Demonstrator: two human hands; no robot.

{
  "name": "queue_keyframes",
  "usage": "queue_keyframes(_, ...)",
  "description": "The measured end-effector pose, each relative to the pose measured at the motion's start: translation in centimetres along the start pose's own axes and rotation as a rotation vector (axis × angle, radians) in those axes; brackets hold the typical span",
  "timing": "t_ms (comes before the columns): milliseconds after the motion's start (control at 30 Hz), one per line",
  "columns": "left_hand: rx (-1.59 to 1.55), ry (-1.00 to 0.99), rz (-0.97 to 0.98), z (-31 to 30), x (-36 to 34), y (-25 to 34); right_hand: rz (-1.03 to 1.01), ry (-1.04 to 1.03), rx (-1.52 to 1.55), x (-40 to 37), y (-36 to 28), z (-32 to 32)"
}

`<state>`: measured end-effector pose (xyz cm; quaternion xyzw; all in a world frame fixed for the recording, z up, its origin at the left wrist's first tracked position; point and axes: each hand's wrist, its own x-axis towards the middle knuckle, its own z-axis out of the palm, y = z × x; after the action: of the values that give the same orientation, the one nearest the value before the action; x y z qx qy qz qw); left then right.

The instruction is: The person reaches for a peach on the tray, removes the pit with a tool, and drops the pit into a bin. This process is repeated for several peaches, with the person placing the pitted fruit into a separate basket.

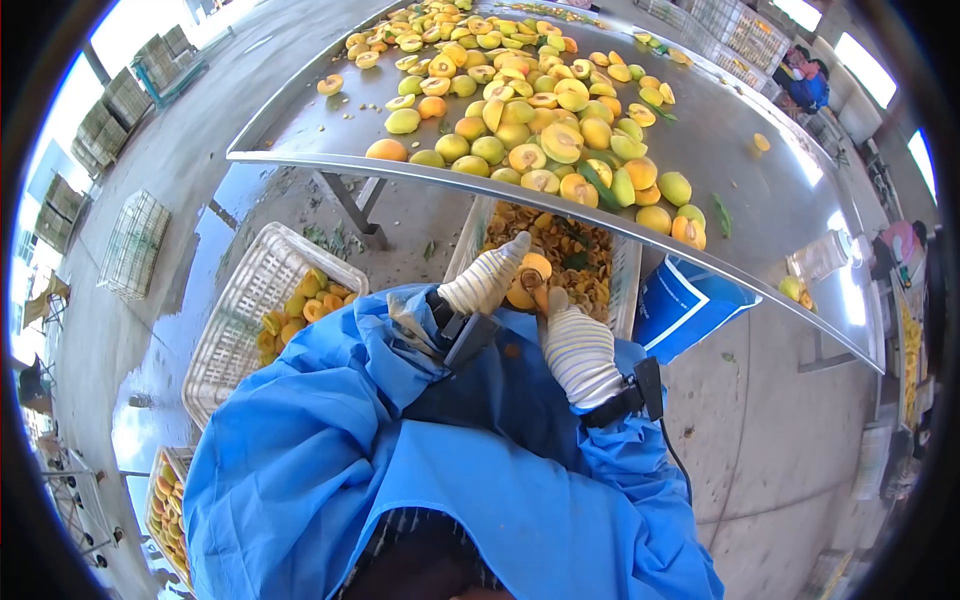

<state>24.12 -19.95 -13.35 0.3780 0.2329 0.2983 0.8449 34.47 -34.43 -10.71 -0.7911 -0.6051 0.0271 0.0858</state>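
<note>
My left hand (487,275), in a striped glove, is closed around a halved orange-yellow fruit (533,268), cut face up. Beside it my right hand (580,352), gloved the same way, is closed on a small tool whose brown rounded end (531,280) lies against the fruit; the glove hides most of it. Both hands are above a white crate (625,285) of brown fruit pits and scraps (580,245). Past them, a metal table (290,120) carries a heap of whole and halved yellow-green fruits (515,112).
A white basket (230,320) of fruit halves stands on the left, another fruit basket (160,455) lower left. A blue bucket (680,305) is under the table edge at right. A clear jug (818,257) lies on the table. People (803,80) sit in the far right background.
</note>
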Motion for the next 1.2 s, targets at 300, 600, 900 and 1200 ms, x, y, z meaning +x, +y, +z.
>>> queue_keyframes(300,0.421,-0.123,-0.029,-2.4,2.1,-1.9,0.046,-0.045,0.181,0.2,0.6,0.3)
queue_keyframes(600,0.517,-0.168,0.246,0.1,0.3,-1.7,-0.047,0.054,0.296,-0.2,1.7,0.1)
queue_keyframes(900,0.58,-0.107,0.247,0.2,0.8,-1.2,0.004,0.011,0.626,0.2,2.0,0.6)
queue_keyframes(1200,0.379,-0.094,0.292,2.1,-0.4,-1.6,0.086,0.044,0.712,0.3,1.9,0.2)
